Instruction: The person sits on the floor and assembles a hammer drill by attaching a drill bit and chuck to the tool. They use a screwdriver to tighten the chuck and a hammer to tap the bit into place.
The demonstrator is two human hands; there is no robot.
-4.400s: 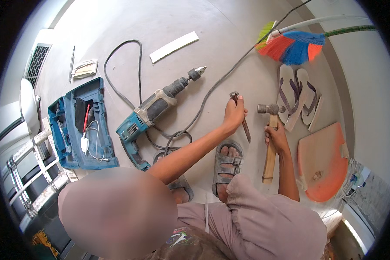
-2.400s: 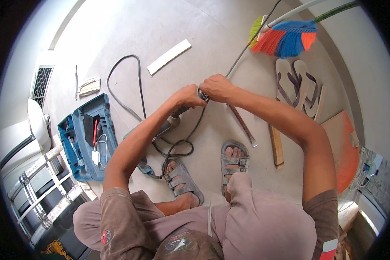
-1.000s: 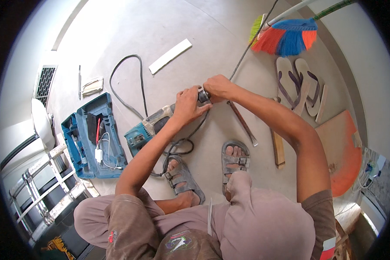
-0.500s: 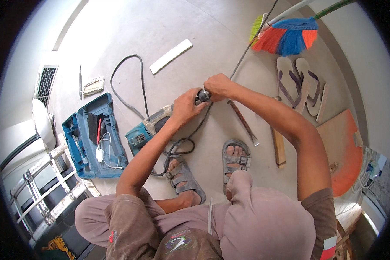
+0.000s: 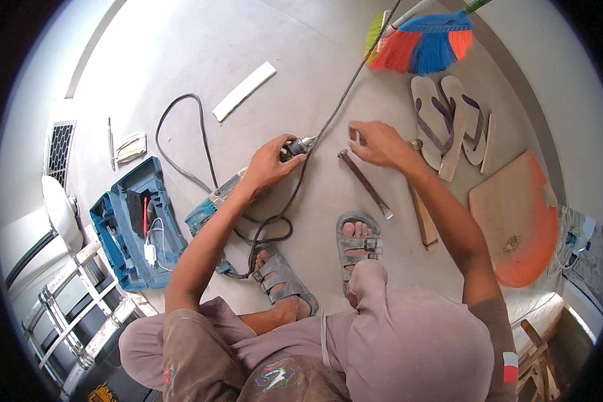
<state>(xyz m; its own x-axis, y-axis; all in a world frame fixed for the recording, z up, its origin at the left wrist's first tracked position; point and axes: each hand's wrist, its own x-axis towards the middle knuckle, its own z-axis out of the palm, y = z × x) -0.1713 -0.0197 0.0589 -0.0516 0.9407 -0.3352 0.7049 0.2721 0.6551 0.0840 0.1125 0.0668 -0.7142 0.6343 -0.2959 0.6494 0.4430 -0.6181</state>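
My left hand (image 5: 273, 163) is closed around the front of a teal and grey power drill (image 5: 203, 216), just behind its black chuck (image 5: 296, 147). A short metal tip sticks out of the chuck. The drill lies on the floor, partly hidden by my left forearm. My right hand (image 5: 380, 143) hovers to the right with fingers loosely curled and thumb apart, and nothing shows in it. Just below it lies a rusty steel chisel (image 5: 367, 185). A wooden-handled hammer (image 5: 425, 224) lies partly under my right forearm.
A black cable (image 5: 300, 194) runs past the chuck and loops by my left sandal (image 5: 285, 285). An opened blue tool case (image 5: 171, 221) lies left. A white strip (image 5: 244, 91) lies ahead. Flip-flops (image 5: 430, 110), a broom (image 5: 427, 43) and an orange-edged board (image 5: 516, 221) are right.
My right hand has come off the chuck and moved right, over the chisel's upper end. The chuck's metal tip now shows. My left hand keeps its hold on the drill.
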